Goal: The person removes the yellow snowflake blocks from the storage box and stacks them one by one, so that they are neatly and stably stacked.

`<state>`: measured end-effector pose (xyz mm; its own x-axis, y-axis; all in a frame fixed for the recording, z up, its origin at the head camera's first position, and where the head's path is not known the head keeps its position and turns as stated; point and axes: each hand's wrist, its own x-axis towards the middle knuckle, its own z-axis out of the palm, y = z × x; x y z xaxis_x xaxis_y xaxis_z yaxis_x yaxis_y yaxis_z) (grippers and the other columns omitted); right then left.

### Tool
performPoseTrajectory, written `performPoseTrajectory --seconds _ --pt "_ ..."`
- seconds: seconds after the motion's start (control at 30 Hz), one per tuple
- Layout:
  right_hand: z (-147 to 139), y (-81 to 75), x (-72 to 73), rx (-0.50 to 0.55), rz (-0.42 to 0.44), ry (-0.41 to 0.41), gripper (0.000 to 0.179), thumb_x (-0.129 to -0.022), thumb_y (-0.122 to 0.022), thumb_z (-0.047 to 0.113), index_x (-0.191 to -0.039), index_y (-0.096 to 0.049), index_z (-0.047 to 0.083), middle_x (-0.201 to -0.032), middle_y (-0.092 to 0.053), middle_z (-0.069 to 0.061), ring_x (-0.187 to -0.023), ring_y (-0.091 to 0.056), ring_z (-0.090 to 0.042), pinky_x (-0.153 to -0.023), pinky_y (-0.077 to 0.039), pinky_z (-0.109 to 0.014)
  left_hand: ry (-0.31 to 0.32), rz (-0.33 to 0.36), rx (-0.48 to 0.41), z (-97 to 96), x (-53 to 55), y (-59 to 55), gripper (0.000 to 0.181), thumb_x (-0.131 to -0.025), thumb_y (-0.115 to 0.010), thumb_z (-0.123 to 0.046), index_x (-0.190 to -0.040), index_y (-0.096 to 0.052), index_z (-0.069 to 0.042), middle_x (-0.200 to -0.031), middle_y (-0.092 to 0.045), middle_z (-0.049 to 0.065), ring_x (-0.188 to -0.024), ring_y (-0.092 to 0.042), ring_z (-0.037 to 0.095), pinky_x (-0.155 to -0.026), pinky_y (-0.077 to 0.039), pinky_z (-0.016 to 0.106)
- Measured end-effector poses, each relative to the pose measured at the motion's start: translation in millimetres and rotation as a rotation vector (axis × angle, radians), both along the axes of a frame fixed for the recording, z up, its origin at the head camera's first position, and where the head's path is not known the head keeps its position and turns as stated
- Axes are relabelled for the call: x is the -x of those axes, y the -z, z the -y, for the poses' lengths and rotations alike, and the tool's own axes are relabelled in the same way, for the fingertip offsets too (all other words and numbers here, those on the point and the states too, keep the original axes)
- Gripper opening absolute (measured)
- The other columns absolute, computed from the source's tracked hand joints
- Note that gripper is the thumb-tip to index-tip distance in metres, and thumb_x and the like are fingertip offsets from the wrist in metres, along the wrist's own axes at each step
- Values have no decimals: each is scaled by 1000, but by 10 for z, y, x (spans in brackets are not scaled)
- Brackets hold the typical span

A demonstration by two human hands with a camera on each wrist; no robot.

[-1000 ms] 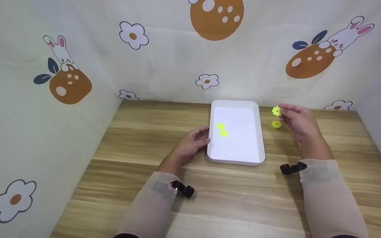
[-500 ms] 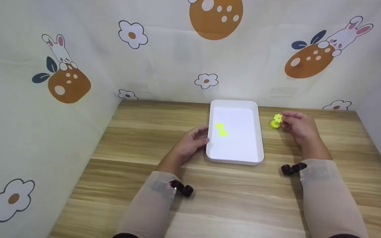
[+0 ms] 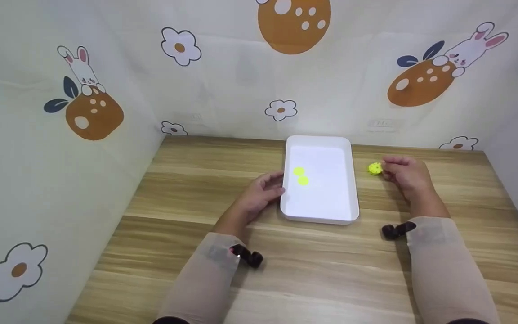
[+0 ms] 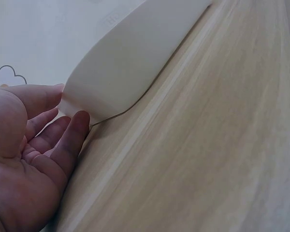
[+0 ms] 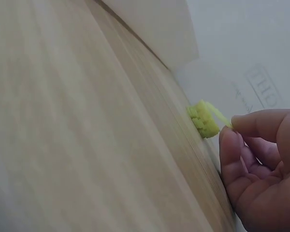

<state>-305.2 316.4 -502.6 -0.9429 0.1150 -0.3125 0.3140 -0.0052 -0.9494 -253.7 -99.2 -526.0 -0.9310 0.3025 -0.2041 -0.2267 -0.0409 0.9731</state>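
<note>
My right hand (image 3: 408, 176) pinches a thin yellow notched plastic disc (image 5: 218, 114) between thumb and fingertips. It is tilted over a short stack of the same discs (image 5: 202, 120) standing on the table, its lower edge at or very near the top. From the head view the held disc and the stack overlap almost fully. My left hand (image 3: 259, 196) rests against the left wall of a white rectangular tray (image 3: 326, 204), its fingertips touching the side. Inside the tray lie two flat yellow discs (image 3: 299, 171), one beside the other.
The wood-grain table (image 3: 313, 265) ends at a pale cloth wall (image 3: 236, 90) printed with rabbits, oranges and flowers. The tray's far end stands close to that wall. More cloth closes off the left and right sides.
My right hand has moved down, bringing the pinched disc from above the stack onto or just over its top. The left hand and the tray stay where they were.
</note>
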Motion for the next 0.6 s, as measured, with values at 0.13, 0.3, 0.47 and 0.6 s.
performPoseTrajectory --seconds 0.13,0.3,0.47,0.6 --pt "8 8 0 -109 10 -9 48 -101 -74 11 -144 -61 -5 -91 -76 15 -82 -71 -3 -80 -64 -17 4 -5 2 9 -13 -4 61 -102 -68 -2 -159 -47 -3 -164 -50 19 -151 -53 32 -122 -50 40" --pt "23 1 -4 -179 12 -10 50 -101 -74 14 -145 -60 -6 -89 -75 17 -82 -70 -1 -79 -63 -17 5 -2 0 15 -12 6 61 -102 -68 -3 -159 -47 -4 -165 -50 18 -153 -51 32 -123 -49 40" --pt "34 -8 -8 -202 15 -8 49 -102 -73 15 -144 -60 -5 -88 -75 17 -83 -71 -2 -80 -64 -17 2 1 4 10 6 22 61 -102 -68 -3 -159 -47 -4 -166 -49 18 -153 -51 32 -123 -49 40" --pt "39 -11 -6 -181 11 10 50 -101 -74 14 -145 -60 -6 -91 -76 14 -84 -72 -4 -81 -64 -19 -5 5 15 7 7 19 61 -102 -69 -3 -159 -48 -5 -166 -49 17 -152 -51 32 -122 -50 40"
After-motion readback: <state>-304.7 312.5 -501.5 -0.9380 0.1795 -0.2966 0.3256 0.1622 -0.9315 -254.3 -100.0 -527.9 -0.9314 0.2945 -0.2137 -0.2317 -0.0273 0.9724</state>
